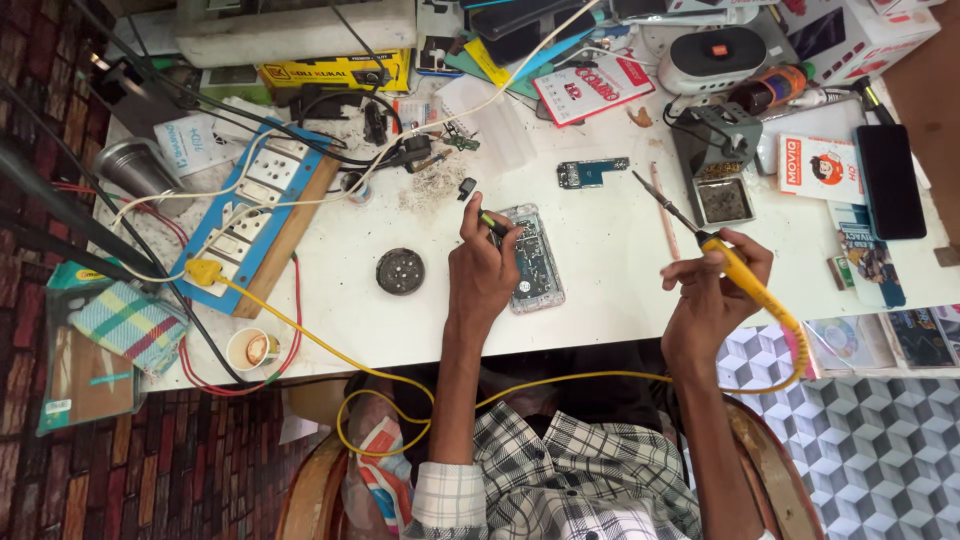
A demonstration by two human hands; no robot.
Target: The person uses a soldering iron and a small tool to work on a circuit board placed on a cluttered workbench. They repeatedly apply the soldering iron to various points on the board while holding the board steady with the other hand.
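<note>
Holding 1 soldering iron (745,275), 1 tool (493,224), over 1 opened phone (535,262).

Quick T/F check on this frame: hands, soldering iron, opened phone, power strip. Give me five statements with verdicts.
1. The right hand holds a yellow-handled soldering iron. True.
2. The soldering iron's tip is touching the opened phone. False: the tip points up and away, toward the soldering stand, clear of the phone.
3. The left hand pinches a small tool over the opened phone. True.
4. The yellow plug sits in the blue-edged power strip. True.
5. The round dark tin lies right of the phone. False: it lies left of it.
</note>
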